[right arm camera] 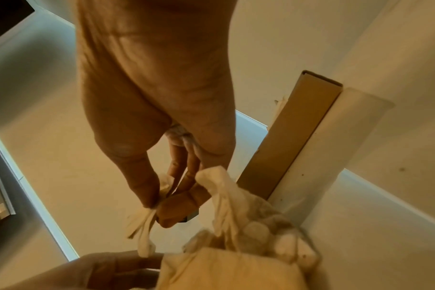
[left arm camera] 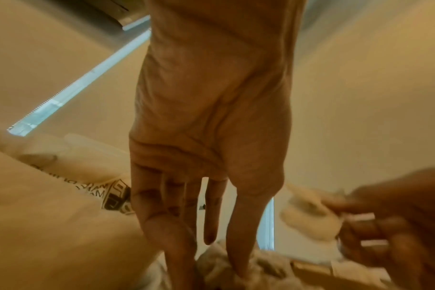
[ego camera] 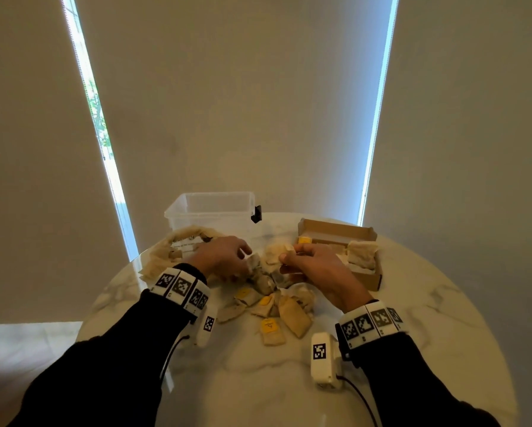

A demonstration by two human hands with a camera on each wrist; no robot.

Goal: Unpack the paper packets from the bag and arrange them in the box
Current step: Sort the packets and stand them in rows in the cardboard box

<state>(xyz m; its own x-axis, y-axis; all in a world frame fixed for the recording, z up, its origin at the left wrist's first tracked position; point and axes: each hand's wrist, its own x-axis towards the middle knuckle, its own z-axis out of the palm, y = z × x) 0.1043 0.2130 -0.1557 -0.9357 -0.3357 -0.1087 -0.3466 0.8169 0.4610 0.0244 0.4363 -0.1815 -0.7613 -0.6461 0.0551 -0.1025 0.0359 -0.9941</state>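
Observation:
Loose tan paper packets [ego camera: 270,303], some with yellow labels, lie heaped at the table's middle. My right hand [ego camera: 292,252] pinches a crumpled packet [ego camera: 272,257] between thumb and forefinger, just left of the cardboard box [ego camera: 366,277]; the right wrist view shows that pinch [right arm camera: 156,208] on the paper [right arm camera: 143,231]. My left hand [ego camera: 243,257] reaches down with nearly straight fingers [left arm camera: 243,245], tips on the pile [left arm camera: 226,268]. The cloth bag [ego camera: 178,245] lies slack behind the left hand. Some packets [ego camera: 361,254] stand inside the box.
A clear plastic bin [ego camera: 210,211] with a black clip stands at the back of the round marble table [ego camera: 412,303]. White wrist camera units [ego camera: 321,359] hang close over the near tabletop. Window blinds hang behind the table.

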